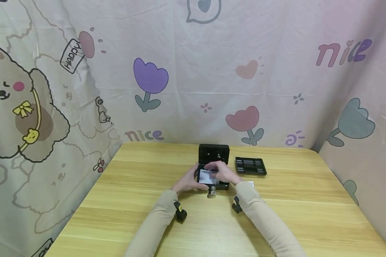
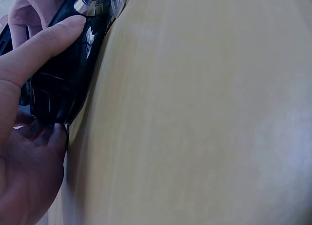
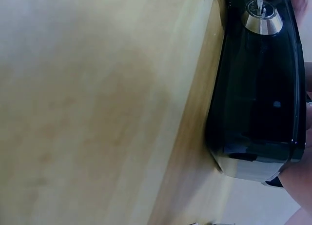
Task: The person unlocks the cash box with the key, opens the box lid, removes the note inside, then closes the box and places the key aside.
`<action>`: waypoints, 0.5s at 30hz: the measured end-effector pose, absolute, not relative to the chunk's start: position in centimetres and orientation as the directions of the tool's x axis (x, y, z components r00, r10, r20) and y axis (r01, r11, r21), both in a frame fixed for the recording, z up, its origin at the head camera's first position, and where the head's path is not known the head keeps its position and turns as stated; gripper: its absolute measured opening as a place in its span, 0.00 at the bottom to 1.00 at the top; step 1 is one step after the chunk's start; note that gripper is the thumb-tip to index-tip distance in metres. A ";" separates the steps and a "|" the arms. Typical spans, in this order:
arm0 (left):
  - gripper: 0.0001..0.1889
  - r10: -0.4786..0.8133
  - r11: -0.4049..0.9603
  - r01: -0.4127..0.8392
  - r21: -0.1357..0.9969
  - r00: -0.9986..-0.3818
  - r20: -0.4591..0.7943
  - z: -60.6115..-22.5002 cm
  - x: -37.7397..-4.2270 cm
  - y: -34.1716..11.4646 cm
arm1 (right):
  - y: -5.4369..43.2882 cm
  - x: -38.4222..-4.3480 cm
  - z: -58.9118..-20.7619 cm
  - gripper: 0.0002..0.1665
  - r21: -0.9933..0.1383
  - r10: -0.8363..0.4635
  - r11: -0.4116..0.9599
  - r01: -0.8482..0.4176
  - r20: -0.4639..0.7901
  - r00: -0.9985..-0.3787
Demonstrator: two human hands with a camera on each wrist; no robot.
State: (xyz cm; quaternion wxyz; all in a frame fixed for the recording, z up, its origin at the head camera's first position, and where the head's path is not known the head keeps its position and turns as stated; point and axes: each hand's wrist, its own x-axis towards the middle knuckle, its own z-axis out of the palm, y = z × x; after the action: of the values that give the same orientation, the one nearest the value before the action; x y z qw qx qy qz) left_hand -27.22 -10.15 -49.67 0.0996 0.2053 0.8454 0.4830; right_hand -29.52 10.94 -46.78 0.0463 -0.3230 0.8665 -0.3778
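A black cash box (image 1: pixel 224 187) stands on the table with its lid (image 1: pixel 212 151) raised. My left hand (image 1: pixel 189 181) grips its left end, thumb along the front face just beside the round silver lock (image 2: pixel 91 6). Keys (image 1: pixel 211 193) hang from that lock. Inside the box lies a flat white piece (image 1: pixel 206 177), paper-like, partly covered by my right hand (image 1: pixel 224 172). That hand reaches in from the right with bent fingers over the white piece. I cannot tell whether it pinches it.
To the right of the box sits a black compartment tray (image 1: pixel 251 166) on the wooden table (image 1: pixel 141 178). A small white item (image 1: pixel 251 184) shows partly behind the right wrist. A printed curtain (image 1: pixel 186 82) hangs along the table's back edge.
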 end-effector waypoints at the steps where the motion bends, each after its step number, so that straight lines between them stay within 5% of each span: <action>1: 0.63 0.443 0.449 0.250 0.857 -0.896 0.030 -49.7 -27.2 -10.2 | 10.9 -29.6 -46.8 0.21 -0.686 -0.594 0.502 -0.526 0.169 -0.787; 15: 0.64 0.438 0.473 0.251 0.844 -0.899 0.022 -49.7 -27.2 -10.2 | 10.6 -29.4 -46.8 0.21 -0.723 -0.560 0.489 -0.487 0.168 -0.811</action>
State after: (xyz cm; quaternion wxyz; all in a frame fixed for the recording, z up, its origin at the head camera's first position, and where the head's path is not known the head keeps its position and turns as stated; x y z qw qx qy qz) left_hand -27.23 -10.23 -49.72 0.0988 0.2019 0.8526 0.4718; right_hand -29.43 10.59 -46.82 0.0452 -0.3040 0.8617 -0.4037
